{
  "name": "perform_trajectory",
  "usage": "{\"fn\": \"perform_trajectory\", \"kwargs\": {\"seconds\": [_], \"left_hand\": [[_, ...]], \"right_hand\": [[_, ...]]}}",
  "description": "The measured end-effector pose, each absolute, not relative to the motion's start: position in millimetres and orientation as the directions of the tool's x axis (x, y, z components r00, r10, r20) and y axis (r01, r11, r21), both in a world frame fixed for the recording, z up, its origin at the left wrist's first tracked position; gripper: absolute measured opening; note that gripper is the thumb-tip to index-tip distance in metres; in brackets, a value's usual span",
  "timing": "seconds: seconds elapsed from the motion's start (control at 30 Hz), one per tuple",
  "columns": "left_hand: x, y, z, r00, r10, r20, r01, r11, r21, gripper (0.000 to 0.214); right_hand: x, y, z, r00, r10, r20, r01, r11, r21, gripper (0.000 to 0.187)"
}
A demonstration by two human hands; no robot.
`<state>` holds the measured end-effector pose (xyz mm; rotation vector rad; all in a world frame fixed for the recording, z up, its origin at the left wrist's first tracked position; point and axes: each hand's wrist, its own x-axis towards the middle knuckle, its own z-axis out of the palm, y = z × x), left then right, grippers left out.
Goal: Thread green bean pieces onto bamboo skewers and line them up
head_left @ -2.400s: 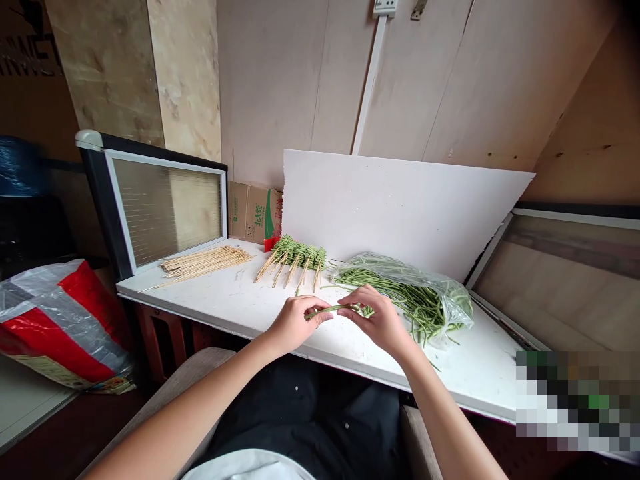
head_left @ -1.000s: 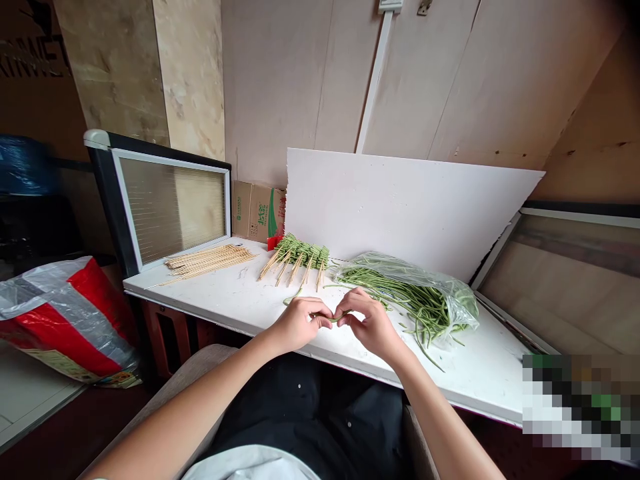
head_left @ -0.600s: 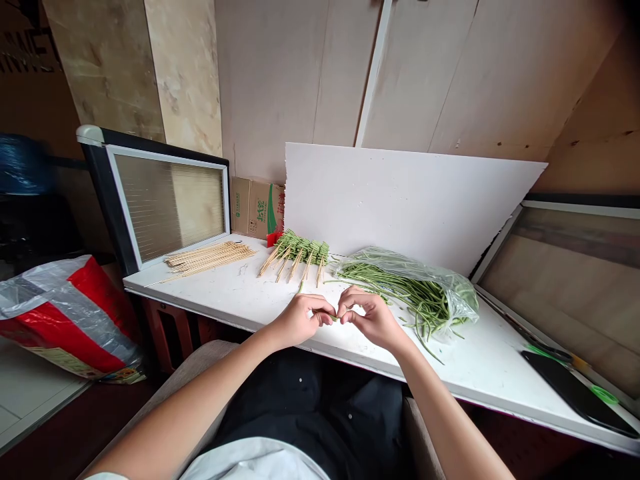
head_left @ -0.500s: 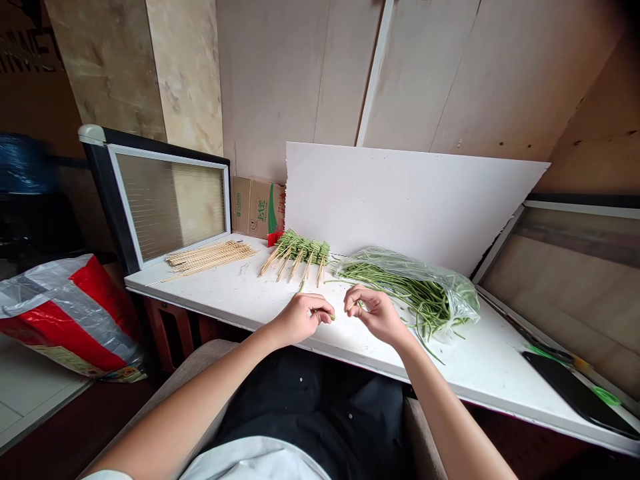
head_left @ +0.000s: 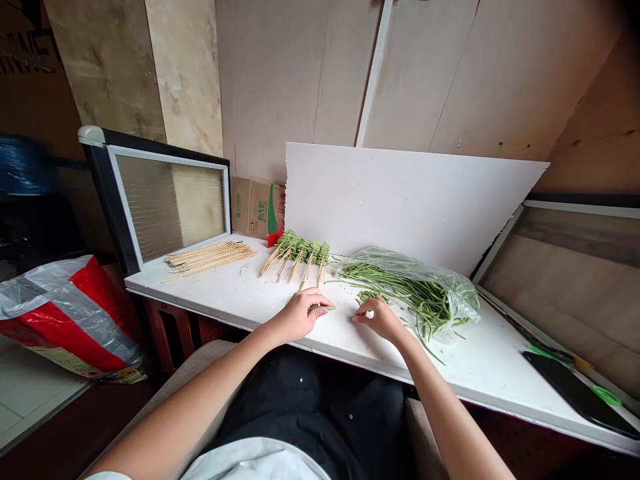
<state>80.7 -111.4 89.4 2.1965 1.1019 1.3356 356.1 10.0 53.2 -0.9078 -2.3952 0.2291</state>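
My left hand (head_left: 302, 315) is closed over the white table, pinching a short piece of green long bean (head_left: 329, 307) that sticks out past the fingertips. To its right, my right hand (head_left: 381, 318) is held low over the tabletop, thumb and forefinger together. Whatever is between those fingertips is too small to make out. Just behind the right hand lies a small pile of short bean pieces (head_left: 371, 295). Whole long beans (head_left: 425, 293) spill from a clear plastic bag (head_left: 463, 291) farther right. Skewered beans (head_left: 305, 248) are stacked at the back, their sticks pointing toward me.
Bare bamboo skewers (head_left: 213, 257) lie at the table's left. A cardboard box (head_left: 251, 207) and a white board (head_left: 400, 200) stand behind. A black phone (head_left: 575, 390) and scissors (head_left: 553, 352) are at the right edge. A red and silver bag (head_left: 85, 320) sits left of the table.
My right hand has moved right and down, away from the left hand. The pile of bean pieces behind it now shows. My left hand has barely shifted, and more of its bean is visible.
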Motion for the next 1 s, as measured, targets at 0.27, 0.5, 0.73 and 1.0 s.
{"fn": "perform_trajectory", "kwargs": {"seconds": [0.27, 0.5, 0.73, 1.0], "left_hand": [[79.5, -112.4, 89.5, 0.276, 0.789, 0.549, 0.475, -0.608, 0.636, 0.023], [86.3, -110.9, 87.1, 0.201, 0.813, 0.547, 0.39, -0.579, 0.717, 0.028], [88.1, -110.0, 85.4, 0.189, 0.85, 0.492, 0.29, -0.527, 0.799, 0.041], [87.4, -109.6, 87.7, 0.133, 0.778, 0.614, 0.355, -0.615, 0.704, 0.017]], "right_hand": [[358.0, 3.2, 72.8, -0.525, 0.673, 0.521, 0.602, 0.726, -0.331, 0.047], [331.8, -33.9, 103.9, -0.583, 0.671, 0.457, 0.387, 0.725, -0.57, 0.043], [308.8, -62.7, 120.0, -0.635, 0.614, 0.468, 0.197, 0.715, -0.671, 0.032], [322.9, -56.7, 127.8, -0.568, 0.661, 0.491, 0.214, 0.694, -0.687, 0.035]]}}
